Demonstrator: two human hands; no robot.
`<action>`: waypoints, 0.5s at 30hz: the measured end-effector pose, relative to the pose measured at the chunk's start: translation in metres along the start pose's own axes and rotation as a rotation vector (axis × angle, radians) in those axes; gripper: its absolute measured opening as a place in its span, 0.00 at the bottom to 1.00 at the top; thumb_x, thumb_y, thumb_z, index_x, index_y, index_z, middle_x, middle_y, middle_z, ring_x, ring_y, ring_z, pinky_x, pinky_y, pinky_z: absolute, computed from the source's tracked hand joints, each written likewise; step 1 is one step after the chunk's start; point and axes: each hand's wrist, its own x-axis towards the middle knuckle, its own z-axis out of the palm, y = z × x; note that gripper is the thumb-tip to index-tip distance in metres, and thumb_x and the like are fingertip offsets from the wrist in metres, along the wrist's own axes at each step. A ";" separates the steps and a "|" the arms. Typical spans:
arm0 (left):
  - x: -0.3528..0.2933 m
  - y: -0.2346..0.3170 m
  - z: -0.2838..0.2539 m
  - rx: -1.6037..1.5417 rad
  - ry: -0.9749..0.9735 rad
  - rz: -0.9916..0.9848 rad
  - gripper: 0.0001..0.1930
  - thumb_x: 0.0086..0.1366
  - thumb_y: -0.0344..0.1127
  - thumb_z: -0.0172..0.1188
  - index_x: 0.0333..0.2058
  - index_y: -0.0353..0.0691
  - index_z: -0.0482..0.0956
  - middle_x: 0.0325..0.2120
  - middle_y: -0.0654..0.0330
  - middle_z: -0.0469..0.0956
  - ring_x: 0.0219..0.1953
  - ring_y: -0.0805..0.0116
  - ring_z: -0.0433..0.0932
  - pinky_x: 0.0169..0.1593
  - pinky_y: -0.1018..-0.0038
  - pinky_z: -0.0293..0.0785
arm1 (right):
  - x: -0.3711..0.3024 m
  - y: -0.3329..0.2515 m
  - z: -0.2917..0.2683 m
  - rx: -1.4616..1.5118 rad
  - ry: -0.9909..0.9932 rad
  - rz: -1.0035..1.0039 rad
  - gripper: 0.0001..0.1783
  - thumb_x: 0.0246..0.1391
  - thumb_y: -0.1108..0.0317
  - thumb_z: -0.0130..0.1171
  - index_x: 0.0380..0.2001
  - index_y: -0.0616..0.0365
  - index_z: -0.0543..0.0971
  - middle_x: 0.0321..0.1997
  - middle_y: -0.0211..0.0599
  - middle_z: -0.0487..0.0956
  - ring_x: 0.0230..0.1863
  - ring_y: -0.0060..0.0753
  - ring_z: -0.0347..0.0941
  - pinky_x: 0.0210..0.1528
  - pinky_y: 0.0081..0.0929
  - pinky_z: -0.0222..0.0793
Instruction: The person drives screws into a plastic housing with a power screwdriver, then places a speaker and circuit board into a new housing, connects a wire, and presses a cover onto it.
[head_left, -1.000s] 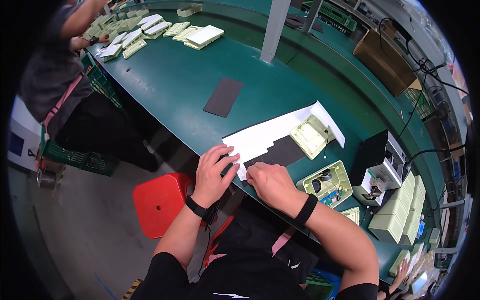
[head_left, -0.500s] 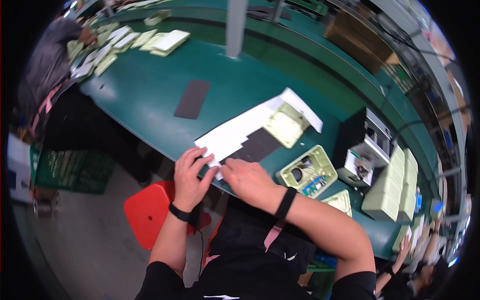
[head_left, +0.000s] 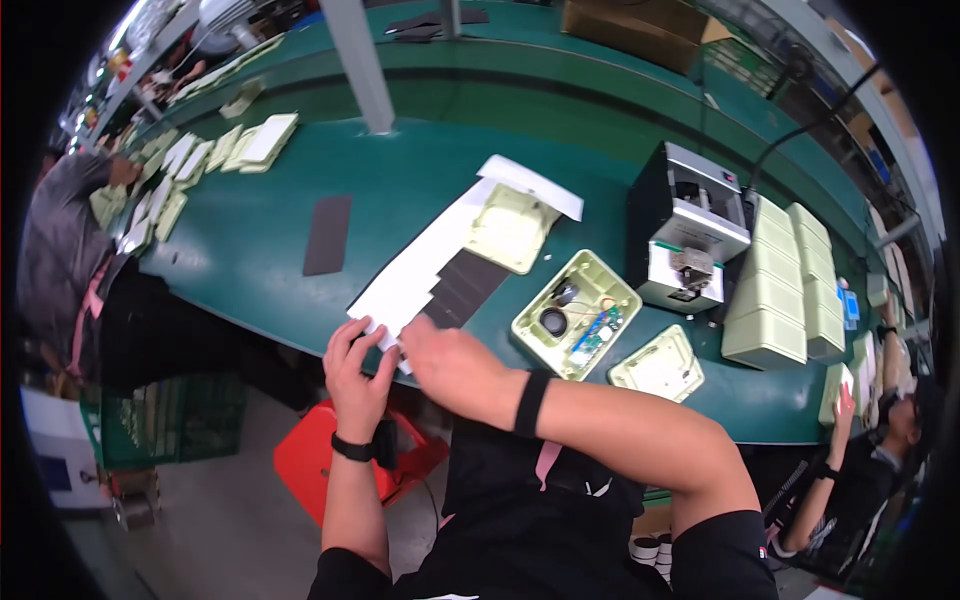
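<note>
I see the green tabletop [head_left: 300, 240] bare left of the white sheet [head_left: 420, 265] at its near edge, my left hand [head_left: 355, 370] pressing its corner, right hand [head_left: 450, 360] fingers pinching there, open casing [head_left: 577, 313] just right.

Even overhead light falling bright across the green surface [head_left: 400, 180], soft shadows lying close under things, mild glare washing out the white sheet [head_left: 420, 270], fisheye bending straight edges toward the rim, black corners vignetting, far edges smearing soft, centre staying fairly sharp
</note>
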 end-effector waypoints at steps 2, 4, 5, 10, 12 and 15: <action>0.001 0.002 -0.002 -0.035 -0.001 0.000 0.14 0.61 0.32 0.71 0.46 0.40 0.86 0.54 0.57 0.81 0.62 0.52 0.74 0.65 0.60 0.66 | -0.008 0.002 -0.003 -0.001 0.166 0.054 0.06 0.62 0.76 0.54 0.40 0.67 0.73 0.38 0.51 0.78 0.32 0.50 0.82 0.34 0.41 0.80; -0.003 0.000 -0.007 -0.015 0.011 -0.003 0.13 0.61 0.31 0.70 0.46 0.39 0.86 0.53 0.56 0.81 0.61 0.52 0.75 0.65 0.60 0.67 | -0.016 -0.002 -0.005 0.160 0.188 0.087 0.04 0.63 0.76 0.54 0.40 0.66 0.73 0.38 0.49 0.78 0.32 0.47 0.83 0.34 0.38 0.80; -0.004 0.000 -0.008 -0.017 0.015 0.005 0.12 0.62 0.30 0.69 0.45 0.39 0.86 0.52 0.56 0.82 0.60 0.52 0.76 0.64 0.60 0.68 | -0.019 -0.004 -0.008 0.305 0.210 0.139 0.03 0.65 0.76 0.55 0.39 0.65 0.73 0.37 0.48 0.78 0.32 0.44 0.83 0.34 0.36 0.80; -0.013 0.042 -0.007 -0.289 0.130 -0.059 0.11 0.65 0.25 0.65 0.46 0.35 0.85 0.47 0.51 0.84 0.54 0.52 0.81 0.59 0.62 0.74 | -0.044 -0.027 -0.060 1.105 0.044 0.572 0.04 0.70 0.73 0.55 0.38 0.63 0.74 0.35 0.42 0.80 0.33 0.30 0.85 0.34 0.28 0.81; -0.023 0.069 -0.008 -0.403 0.035 -0.078 0.11 0.66 0.23 0.62 0.47 0.33 0.84 0.47 0.50 0.83 0.52 0.55 0.82 0.58 0.65 0.75 | -0.068 -0.033 -0.073 1.077 0.093 0.540 0.04 0.69 0.74 0.55 0.38 0.63 0.74 0.35 0.41 0.80 0.33 0.29 0.85 0.34 0.27 0.81; -0.043 0.098 -0.011 -0.525 -0.097 -0.076 0.12 0.66 0.20 0.60 0.48 0.30 0.82 0.45 0.49 0.83 0.49 0.58 0.82 0.56 0.69 0.76 | -0.123 -0.042 -0.081 0.992 0.133 0.470 0.03 0.68 0.75 0.57 0.38 0.64 0.75 0.35 0.39 0.82 0.32 0.28 0.85 0.35 0.26 0.81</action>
